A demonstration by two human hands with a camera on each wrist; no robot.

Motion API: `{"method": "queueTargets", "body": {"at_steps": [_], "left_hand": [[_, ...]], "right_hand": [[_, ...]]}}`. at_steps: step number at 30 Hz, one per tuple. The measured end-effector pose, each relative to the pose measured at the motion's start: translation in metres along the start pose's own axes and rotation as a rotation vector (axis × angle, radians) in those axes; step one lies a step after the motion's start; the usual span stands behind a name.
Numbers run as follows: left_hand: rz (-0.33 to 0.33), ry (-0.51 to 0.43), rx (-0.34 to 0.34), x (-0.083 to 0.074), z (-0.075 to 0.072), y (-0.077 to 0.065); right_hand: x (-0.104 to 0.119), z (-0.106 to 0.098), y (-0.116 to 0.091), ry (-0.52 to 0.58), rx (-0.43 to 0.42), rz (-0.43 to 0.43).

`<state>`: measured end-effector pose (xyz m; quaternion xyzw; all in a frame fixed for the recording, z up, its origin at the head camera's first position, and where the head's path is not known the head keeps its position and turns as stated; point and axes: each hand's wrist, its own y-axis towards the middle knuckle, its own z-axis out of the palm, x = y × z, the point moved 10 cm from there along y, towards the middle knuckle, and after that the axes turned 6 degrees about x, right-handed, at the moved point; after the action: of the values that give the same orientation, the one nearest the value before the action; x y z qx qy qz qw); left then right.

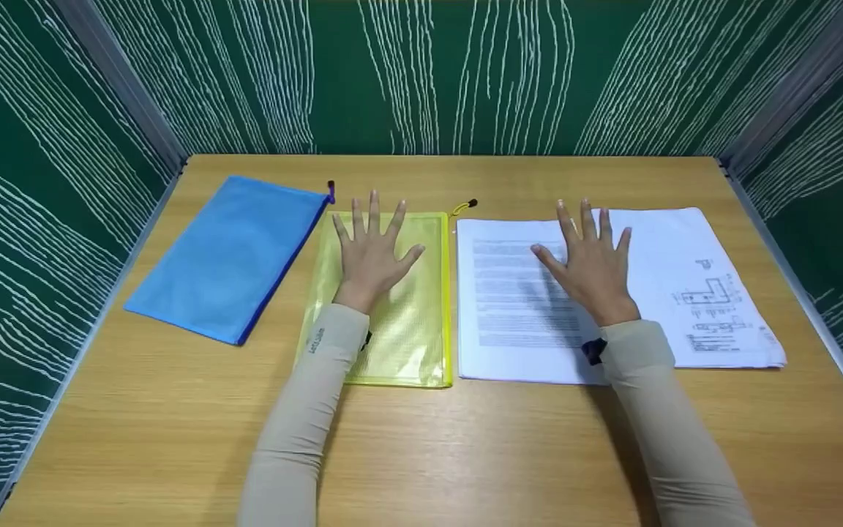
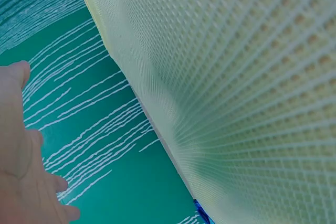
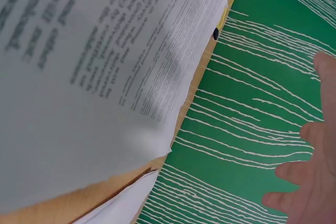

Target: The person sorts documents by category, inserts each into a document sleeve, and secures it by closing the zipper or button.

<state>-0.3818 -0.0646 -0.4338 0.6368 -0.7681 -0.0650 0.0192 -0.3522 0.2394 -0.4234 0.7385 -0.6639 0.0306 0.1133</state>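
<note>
My left hand (image 1: 372,265) is spread flat above the yellow mesh zip pouch (image 1: 407,322), fingers straight and holding nothing. In the left wrist view that pouch's mesh (image 2: 236,77) fills the right side, with the hand (image 2: 23,150) along the left edge. My right hand (image 1: 596,274) spreads its fingers over a stack of printed paper (image 1: 509,293), its shadow falling on the text. A second stack of sheets (image 1: 674,256), with a line drawing, lies to the right, its left part behind the right hand and sleeve. In the right wrist view, the hand (image 3: 310,166) shows straight fingers beside the printed page (image 3: 131,66).
A blue zip pouch (image 1: 224,256) lies slanted on the wooden table (image 1: 421,454) at the left. The yellow pouch's zip pull (image 1: 463,207) points toward the paper. Green panels (image 1: 341,80) with white wavy lines enclose the table at back and sides.
</note>
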Motion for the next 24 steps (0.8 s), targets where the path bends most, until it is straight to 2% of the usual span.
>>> {"method": "queueTargets", "body": {"at_steps": [5, 8, 15, 20, 24], "left_hand": [[-0.003, -0.034, 0.011, 0.001, -0.002, 0.001], [-0.009, -0.095, 0.032, 0.001, -0.001, 0.002], [-0.036, -0.259, 0.113, 0.000, 0.007, 0.004], [-0.046, -0.349, 0.178, -0.004, 0.018, 0.005], [-0.052, -0.403, 0.240, -0.008, 0.030, 0.005]], "right_hand": [[0.000, -0.011, -0.003, 0.102, -0.104, -0.034], [-0.006, -0.012, -0.003, 0.167, -0.102, -0.016], [-0.029, -0.001, -0.001, 0.362, 0.091, 0.091], [-0.037, 0.008, -0.001, 0.487, 0.233, 0.101], [-0.042, 0.015, 0.000, 0.542, 0.323, 0.108]]}}
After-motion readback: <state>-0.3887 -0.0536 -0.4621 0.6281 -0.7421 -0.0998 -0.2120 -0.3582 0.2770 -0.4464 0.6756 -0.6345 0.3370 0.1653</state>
